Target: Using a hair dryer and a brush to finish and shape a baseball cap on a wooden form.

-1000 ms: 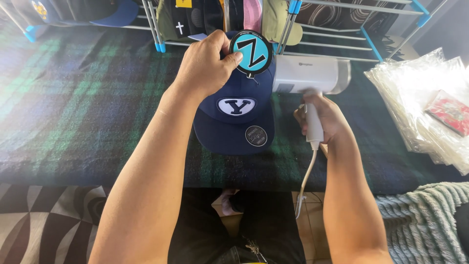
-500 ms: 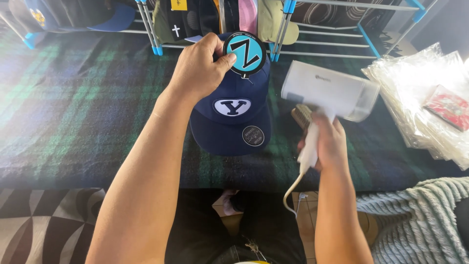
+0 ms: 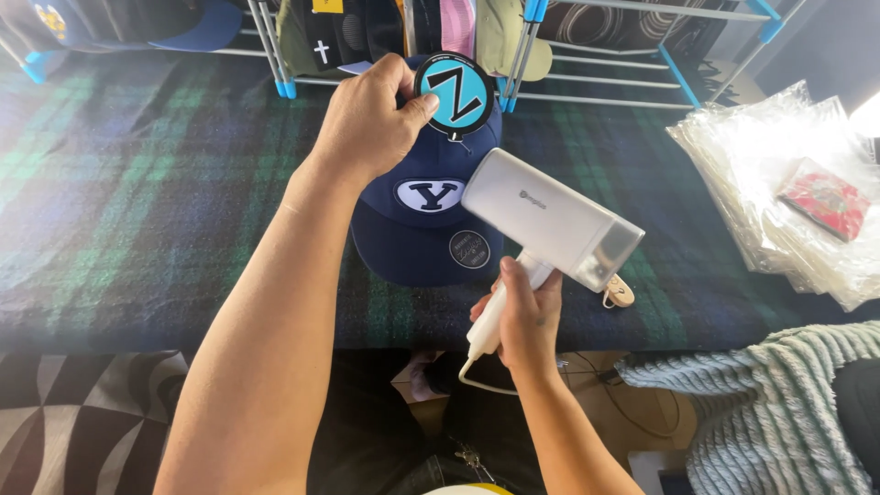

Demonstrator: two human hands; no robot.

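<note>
The navy cap (image 3: 423,215) lay on the plaid cloth (image 3: 137,183), brim toward the person, its crown pinched in the left hand (image 3: 367,119). The right hand (image 3: 521,316), fingers wrapped round the handle, held the white steamer (image 3: 550,218) just right of the cap, nozzle angled at it.

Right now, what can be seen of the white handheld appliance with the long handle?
The white handheld appliance has a boxy, smooth plastic-looking body with a greyer end panel and a slim white handle. The right hand grips the handle, holding it tilted above the navy flat-brimmed cap. A white cord leaves the handle's bottom.
</note>
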